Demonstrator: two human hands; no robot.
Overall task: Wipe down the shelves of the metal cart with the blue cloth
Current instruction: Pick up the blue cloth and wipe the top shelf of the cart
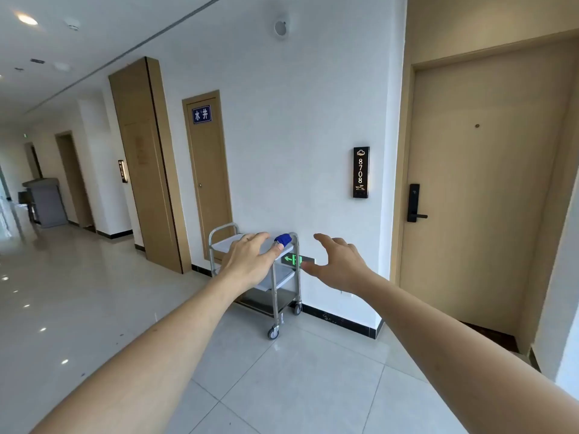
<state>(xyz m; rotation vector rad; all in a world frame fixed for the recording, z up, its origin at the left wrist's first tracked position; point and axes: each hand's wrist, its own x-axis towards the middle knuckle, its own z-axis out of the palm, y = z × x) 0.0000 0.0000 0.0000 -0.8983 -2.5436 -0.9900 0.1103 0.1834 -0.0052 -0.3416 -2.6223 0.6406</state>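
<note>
both hands [250, 261] [340, 264] reach out, blue cloth [283, 239] lying beyond, on cart [275, 296].

Observed metal cart [283, 289] against white wall [282, 151], blue cloth [283, 239] on top shelf. Noted left hand [250, 261] and right hand [340, 264] outstretched, fingers relaxed, holding nothing.

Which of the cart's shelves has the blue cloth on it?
The top shelf: the blue cloth sits at its right end; no cloth shows on the lower shelves.
</note>
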